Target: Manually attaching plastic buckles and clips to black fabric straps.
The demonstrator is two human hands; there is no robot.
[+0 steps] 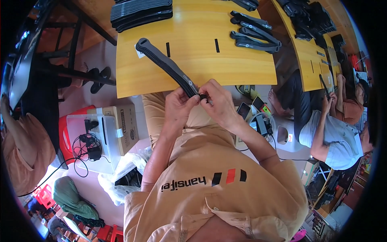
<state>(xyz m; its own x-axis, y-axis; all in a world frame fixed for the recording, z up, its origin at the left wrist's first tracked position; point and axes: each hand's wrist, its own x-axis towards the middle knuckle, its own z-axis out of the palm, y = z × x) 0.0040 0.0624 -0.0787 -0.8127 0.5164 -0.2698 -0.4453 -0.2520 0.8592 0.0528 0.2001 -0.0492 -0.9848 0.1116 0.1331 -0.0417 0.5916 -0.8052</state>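
Observation:
A long dark grey strap bundle (pixel 168 66), folded in layers with a rounded looped far end, slants from the tabletop down to my hands at the near edge. My left hand (pixel 179 108) is closed round its near end, thumb on top. My right hand (pixel 219 105) pinches a small black piece at the same end, and its fingertips almost meet my left thumb. Exactly what the right fingers grip is partly hidden. The far end of the bundle lies over a small white patch on the yellow table (pixel 193 36).
A stack of dark straps (pixel 141 16) stands at the table's far left, with several looped straps (pixel 256 34) at the far right. Below left are a clear plastic bin (pixel 105 139) with black cables and a cardboard box (pixel 127 125). Other people sit at both sides.

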